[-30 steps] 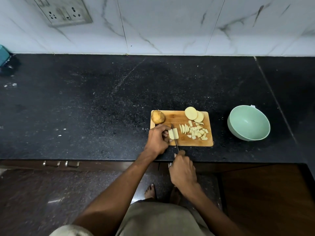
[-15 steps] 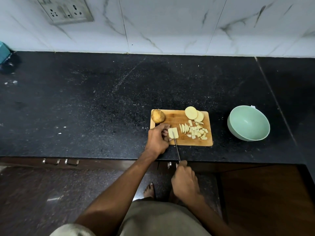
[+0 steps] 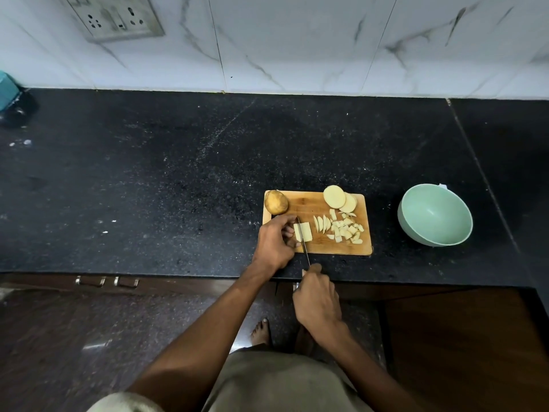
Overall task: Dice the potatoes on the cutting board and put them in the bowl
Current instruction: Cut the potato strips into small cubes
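Observation:
A wooden cutting board (image 3: pixel 309 203) lies near the counter's front edge. On its near left lies a pale block of potato slices (image 3: pixel 306 232), and my left hand (image 3: pixel 274 243) holds it with curled fingertips. My right hand (image 3: pixel 316 298) grips the handle of a knife (image 3: pixel 303 242) whose blade crosses the block. A whole unpeeled potato (image 3: pixel 276 202) sits at the board's far left corner. Two round slices (image 3: pixel 340 198) lie at the far right, thin strips (image 3: pixel 322 223) in the middle, and diced pieces (image 3: pixel 346 230) to the right. A mint green bowl (image 3: pixel 435 214) stands empty, right of the board.
The black granite counter (image 3: pixel 178 179) stretches wide to the left and behind the board. A marble wall with a socket plate (image 3: pixel 114 17) rises at the back. A teal object (image 3: pixel 7 90) sits at the far left edge. Drawer handles (image 3: pixel 107 281) lie below the counter.
The knife drew back toward me and then pushed forward again through the block of slices. My left hand stayed on the block. The pieces on the board kept their places.

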